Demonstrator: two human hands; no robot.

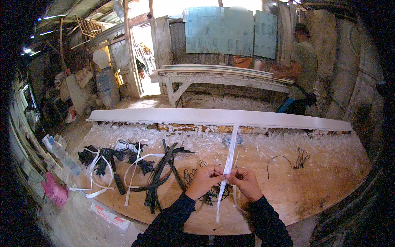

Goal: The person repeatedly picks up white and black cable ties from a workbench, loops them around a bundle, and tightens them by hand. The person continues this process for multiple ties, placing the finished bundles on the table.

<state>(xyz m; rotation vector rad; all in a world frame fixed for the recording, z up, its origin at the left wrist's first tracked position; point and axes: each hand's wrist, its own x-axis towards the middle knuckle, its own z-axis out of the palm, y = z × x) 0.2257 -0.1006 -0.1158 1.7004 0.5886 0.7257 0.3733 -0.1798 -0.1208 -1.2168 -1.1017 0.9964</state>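
Note:
A bundle of thin white strands (231, 152) runs from the front edge of a long white plaster-like strip (214, 116) down toward me. My left hand (204, 182) and my right hand (246, 183) meet at its middle, both closed, fingertips pinched on the strands. Below my fingers the loose end of the bundle hangs and narrows to a point. Behind and under my hands lies a tangle of thin black wire or cord (210, 193), partly hidden. Flat black straps (158, 181) lie just left of my left hand.
On the wooden table (296, 189) lie white bands (110, 181), black shredded pieces (96, 158), a dark-handled tool (118, 181) and wire (301, 158). A plastic bottle (66, 158) and pink bag (54, 189) are at left. Another person (302, 66) works by a far bench (222, 78).

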